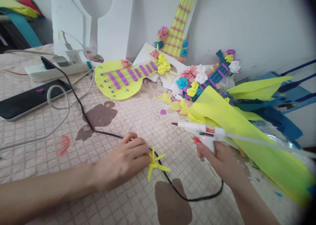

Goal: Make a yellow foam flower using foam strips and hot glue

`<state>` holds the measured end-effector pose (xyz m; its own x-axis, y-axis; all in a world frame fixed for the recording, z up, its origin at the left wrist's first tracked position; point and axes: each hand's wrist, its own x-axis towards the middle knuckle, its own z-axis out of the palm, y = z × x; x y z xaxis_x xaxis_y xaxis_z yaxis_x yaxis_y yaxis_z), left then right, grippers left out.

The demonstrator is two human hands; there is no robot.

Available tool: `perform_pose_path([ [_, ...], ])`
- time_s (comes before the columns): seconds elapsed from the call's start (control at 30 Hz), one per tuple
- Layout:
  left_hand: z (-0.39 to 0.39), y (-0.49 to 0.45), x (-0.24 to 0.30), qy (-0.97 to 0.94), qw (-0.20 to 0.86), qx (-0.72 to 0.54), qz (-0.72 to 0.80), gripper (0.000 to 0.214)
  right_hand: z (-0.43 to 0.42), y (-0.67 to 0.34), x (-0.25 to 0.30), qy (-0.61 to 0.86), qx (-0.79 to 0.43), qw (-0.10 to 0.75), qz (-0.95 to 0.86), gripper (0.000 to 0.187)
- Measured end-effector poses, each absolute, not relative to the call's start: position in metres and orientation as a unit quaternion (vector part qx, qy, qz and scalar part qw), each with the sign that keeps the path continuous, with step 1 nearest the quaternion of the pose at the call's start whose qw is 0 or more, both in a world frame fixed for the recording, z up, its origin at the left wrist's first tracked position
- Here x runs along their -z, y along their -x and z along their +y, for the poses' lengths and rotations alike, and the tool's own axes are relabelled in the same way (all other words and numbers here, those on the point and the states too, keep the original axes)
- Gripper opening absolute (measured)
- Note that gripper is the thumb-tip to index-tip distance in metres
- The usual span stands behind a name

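Note:
My left hand is closed in a pinch on a small yellow foam flower with thin pointed petals, held just above the checked cloth. My right hand grips the handle of a white hot glue gun. Its nozzle points left, a hand's width above and to the right of the flower. A clear glue stick pokes out of the gun's back. The gun's black cord loops across the cloth between my hands.
Yellow foam guitars with purple frets and paper flowers lie and lean by the wall. Yellow and blue foam sheets pile up at the right. A phone and a power strip with cables sit at the left.

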<state>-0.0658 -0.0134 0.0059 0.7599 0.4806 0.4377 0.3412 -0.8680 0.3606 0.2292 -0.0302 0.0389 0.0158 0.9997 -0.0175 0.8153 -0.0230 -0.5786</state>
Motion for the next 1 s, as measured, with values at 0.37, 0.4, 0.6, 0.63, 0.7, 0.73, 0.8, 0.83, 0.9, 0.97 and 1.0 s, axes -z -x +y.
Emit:
perform_pose_path([
  [0.37,-0.013,0.067,-0.006,-0.934,0.121,-0.259,0.216,0.020,-0.025,-0.224,-0.017,0.616,-0.558,0.225,-0.508,0.041],
  [0.4,-0.013,0.067,-0.005,-0.934,0.121,-0.258,0.216,0.020,-0.027,-0.222,-0.018,0.642,-0.495,0.208,-0.548,0.037],
  [0.6,-0.013,0.067,-0.006,-0.935,0.117,-0.252,0.219,0.020,-0.042,-0.209,-0.029,0.673,-0.157,0.212,-0.691,0.024],
  [0.63,-0.013,0.067,-0.006,-0.936,0.116,-0.250,0.219,0.021,-0.042,-0.209,-0.028,0.672,-0.184,0.214,-0.684,0.025],
  [0.7,-0.013,0.066,-0.007,-0.938,0.115,-0.245,0.219,0.024,-0.042,-0.210,-0.025,0.664,-0.285,0.228,-0.653,0.031],
  [0.73,-0.013,0.066,-0.007,-0.939,0.115,-0.241,0.218,0.025,-0.040,-0.212,-0.023,0.655,-0.338,0.239,-0.632,0.034],
  [0.8,-0.014,0.066,-0.006,-0.941,0.116,-0.231,0.219,0.026,-0.038,-0.214,-0.018,0.633,-0.422,0.265,-0.593,0.037],
  [0.83,-0.014,0.065,-0.006,-0.942,0.117,-0.228,0.218,0.026,-0.038,-0.215,-0.015,0.623,-0.450,0.275,-0.578,0.037],
  [0.9,-0.014,0.065,-0.005,-0.942,0.117,-0.227,0.216,0.026,-0.037,-0.215,-0.012,0.609,-0.498,0.285,-0.548,0.037],
  [0.97,-0.014,0.065,-0.005,-0.941,0.116,-0.233,0.216,0.025,-0.038,-0.215,-0.011,0.606,-0.516,0.293,-0.530,0.037],
  [1.0,-0.015,0.064,-0.005,-0.940,0.114,-0.238,0.215,0.025,-0.039,-0.215,-0.011,0.611,-0.506,0.297,-0.531,0.037],
])
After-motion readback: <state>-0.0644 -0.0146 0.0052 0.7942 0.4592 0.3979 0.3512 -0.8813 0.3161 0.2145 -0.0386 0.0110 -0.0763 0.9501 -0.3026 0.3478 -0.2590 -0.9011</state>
